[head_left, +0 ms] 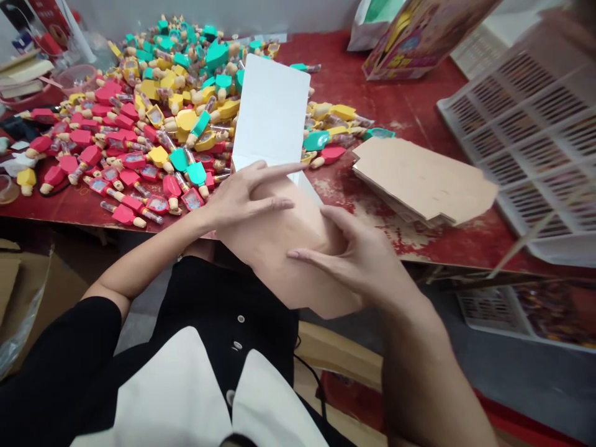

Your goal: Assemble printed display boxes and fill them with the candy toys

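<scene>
A flat brown cardboard blank (284,267) slants over the table's front edge, above my lap. My left hand (246,195) rests on its upper left part, index finger and thumb stretched out and apart; its other fingers are mostly hidden. On the right side, my right hand (372,261) grips the cardboard blank, thumb across the face and fingers at the upper right edge. Beyond my left hand a white card panel (272,115) extends over the toys; whether it is joined to the brown blank I cannot tell.
Red, yellow and green toy pieces (181,118) are heaped on the red table (335,56), left and centre. A stack of brown blanks (423,174) lies right. A white plastic basket (526,136) leans beyond it. A printed bag (410,37) stands at the back.
</scene>
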The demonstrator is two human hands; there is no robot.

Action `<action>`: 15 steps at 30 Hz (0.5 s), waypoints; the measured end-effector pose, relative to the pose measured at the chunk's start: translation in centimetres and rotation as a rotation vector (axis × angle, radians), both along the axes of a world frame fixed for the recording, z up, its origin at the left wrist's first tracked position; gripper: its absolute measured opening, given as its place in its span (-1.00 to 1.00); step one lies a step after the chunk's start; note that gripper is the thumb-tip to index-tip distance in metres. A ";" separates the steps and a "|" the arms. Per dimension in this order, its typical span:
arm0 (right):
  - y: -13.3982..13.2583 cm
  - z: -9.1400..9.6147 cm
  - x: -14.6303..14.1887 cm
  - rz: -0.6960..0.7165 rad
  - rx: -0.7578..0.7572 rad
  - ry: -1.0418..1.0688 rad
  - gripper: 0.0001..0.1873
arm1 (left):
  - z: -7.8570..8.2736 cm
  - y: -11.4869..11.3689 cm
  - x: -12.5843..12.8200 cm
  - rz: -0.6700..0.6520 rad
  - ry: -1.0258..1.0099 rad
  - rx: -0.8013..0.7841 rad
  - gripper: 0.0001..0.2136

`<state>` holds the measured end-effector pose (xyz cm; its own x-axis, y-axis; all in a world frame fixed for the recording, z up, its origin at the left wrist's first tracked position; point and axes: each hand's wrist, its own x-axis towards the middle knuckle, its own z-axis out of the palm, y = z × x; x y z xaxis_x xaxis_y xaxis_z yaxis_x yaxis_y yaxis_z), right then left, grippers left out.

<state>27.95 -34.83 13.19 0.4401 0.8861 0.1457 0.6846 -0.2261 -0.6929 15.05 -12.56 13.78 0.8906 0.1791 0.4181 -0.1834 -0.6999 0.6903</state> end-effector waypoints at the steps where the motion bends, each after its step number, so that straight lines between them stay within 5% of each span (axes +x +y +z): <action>1: 0.1 -0.1 0.1 0.046 -0.007 0.032 -0.30 | 0.0 0.0 -0.3 -0.038 0.015 -0.002 -0.41; 5: -0.2 0.1 1.0 0.234 0.046 0.066 -0.42 | 1.2 0.0 -0.9 -0.083 0.018 0.017 -0.45; 10: -2.0 1.0 2.0 -0.354 0.416 -0.359 0.04 | 5.2 1.7 -0.7 0.177 -0.245 0.017 -0.48; 15: 0.0 1.5 1.4 -0.265 0.562 -0.118 -0.01 | 7.5 2.0 -0.1 0.234 -0.515 0.056 -0.50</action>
<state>29.39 -34.80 14.64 0.5865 0.5234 0.6181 0.7346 -0.0223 -0.6781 14.91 -10.56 21.28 0.5079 0.3121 0.8029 -0.3222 -0.7956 0.5131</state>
